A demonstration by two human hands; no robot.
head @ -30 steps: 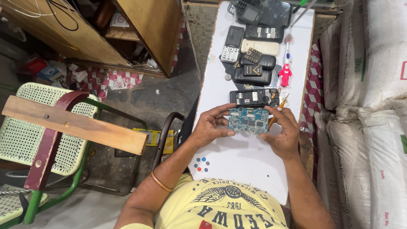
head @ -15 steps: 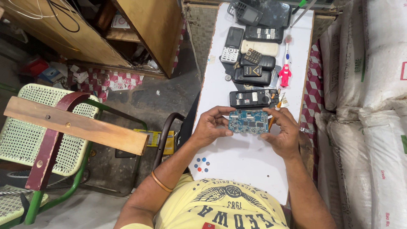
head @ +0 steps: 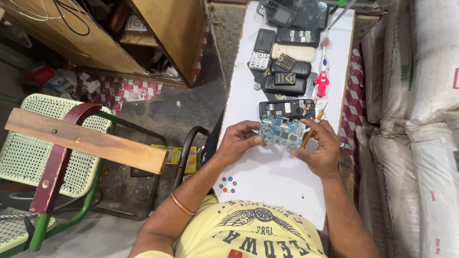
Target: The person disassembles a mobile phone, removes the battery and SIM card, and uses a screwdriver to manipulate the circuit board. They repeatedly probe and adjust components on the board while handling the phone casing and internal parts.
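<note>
A: Start at the fingers. What are they closed on?

B: Both hands grip the same blue-green circuit board point(head: 282, 133). The left hand point(head: 237, 143) pinches its left edge, thumb on top and fingers curled under. The right hand point(head: 319, 148) closes on the right edge, and a thin orange-handled tool point(head: 309, 132) is tucked between its fingers, lying slanted along the board's right side.

A: Where does the board sit?

B: Held over the white tabletop point(head: 272, 177), just in front of the person's chest. Whether its underside touches the surface, I cannot tell. Right behind it lies an opened black phone point(head: 286, 108) with its insides showing, nearly touching the board's far edge.

A: And farther out?

B: Beyond that, a cluster of phones: two black handsets point(head: 285, 85) stacked close together, a cream-coloured one point(head: 295, 51) behind them, a keypad phone with a silver face point(head: 263, 48) to the left, and more dark phones point(head: 296, 14) at the far end of the table. A small pink-red figure on a toothbrush handle point(head: 322, 82) lies to the right of the stack. Near the table's front left corner sits a small group of coloured dots point(head: 227, 184).

A: Around the table?

B: White sacks point(head: 420, 95) are piled along the right. On the left stands a green metal chair with a pale woven seat point(head: 28, 148), a wooden plank point(head: 86, 140) laid across it. The person wears a yellow printed shirt point(head: 253, 234) and an orange bangle point(head: 180, 204) on the left wrist.
</note>
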